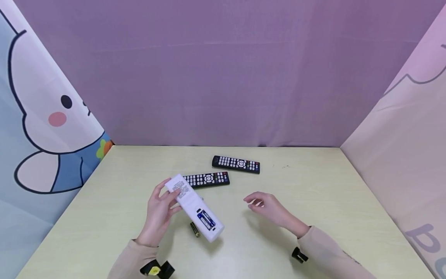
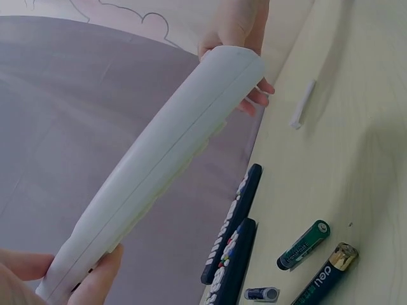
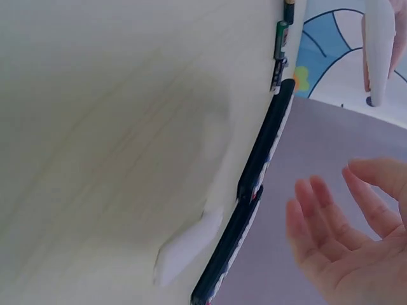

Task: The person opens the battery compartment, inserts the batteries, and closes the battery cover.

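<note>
My left hand [image 1: 160, 215] grips a white remote control [image 1: 193, 205] at one end, thumb on the printed label, back side up and raised over the table. Its battery compartment is uncovered, and blue batteries [image 1: 206, 220] lie inside. To the right, my right hand [image 1: 268, 209] hovers over the table with fingers loosely bent and nothing in them. A small white battery cover [image 3: 187, 248] lies on the table, mostly hidden behind the remote in the head view. Loose on the table are a green battery [image 2: 304, 244], a dark battery with a gold end [image 2: 327, 276] and a smaller-looking battery [image 2: 262, 293].
Two black remote controls lie farther back, one [image 1: 236, 164] behind the other [image 1: 210, 179]; the white remote overlaps the nearer one in the head view. A purple cloth wall [image 1: 223, 77] rises behind the table [image 1: 313, 186], with printed cloth panels on both sides.
</note>
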`<state>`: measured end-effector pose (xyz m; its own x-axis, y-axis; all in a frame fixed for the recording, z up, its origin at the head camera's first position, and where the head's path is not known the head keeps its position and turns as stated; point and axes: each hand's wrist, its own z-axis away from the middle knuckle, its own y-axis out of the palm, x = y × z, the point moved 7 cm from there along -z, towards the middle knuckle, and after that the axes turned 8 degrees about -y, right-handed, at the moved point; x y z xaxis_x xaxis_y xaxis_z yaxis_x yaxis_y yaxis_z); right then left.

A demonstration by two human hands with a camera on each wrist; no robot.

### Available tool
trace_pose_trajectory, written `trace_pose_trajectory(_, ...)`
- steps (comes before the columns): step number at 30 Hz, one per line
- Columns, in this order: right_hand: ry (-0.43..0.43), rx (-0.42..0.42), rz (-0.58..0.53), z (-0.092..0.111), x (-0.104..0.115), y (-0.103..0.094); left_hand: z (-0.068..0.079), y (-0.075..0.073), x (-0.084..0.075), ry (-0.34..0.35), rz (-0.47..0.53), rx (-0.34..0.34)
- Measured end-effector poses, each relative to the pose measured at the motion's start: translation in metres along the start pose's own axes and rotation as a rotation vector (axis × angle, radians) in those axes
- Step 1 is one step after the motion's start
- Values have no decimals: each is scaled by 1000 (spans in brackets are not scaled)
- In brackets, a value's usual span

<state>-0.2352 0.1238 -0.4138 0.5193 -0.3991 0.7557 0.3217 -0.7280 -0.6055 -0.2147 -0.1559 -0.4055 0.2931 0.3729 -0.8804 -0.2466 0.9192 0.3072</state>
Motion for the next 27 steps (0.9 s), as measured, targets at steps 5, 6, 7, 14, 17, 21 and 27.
trace_pose_trajectory(5, -8, -15, 52, 2, -7, -8, 0, -2, 0, -7, 5, 1)
trace_pose_trajectory(6, -5, -17, 65, 3, -8, -9, 0, -2, 0, -7, 3, 0)
trace_pose_trajectory(7, -4, -20, 81, 3, -10, -10, 0, -2, 0, -8, 0, -1)
trace_pose_trajectory(14, 64, -14, 144, 4, -23, -14, 0, -6, 1, -13, -10, -8)
trace_pose_trajectory(17, 133, -21, 154, 6, -30, -15, 0, -7, 1, -14, -15, -9)
trace_pose_trajectory(21, 204, -49, 179, 7, -38, -17, 0, -9, 2, -16, -17, -15)
trace_pose_trajectory(27, 302, -63, 202, 7, -48, -16, 0, -9, 2, -18, -24, -12)
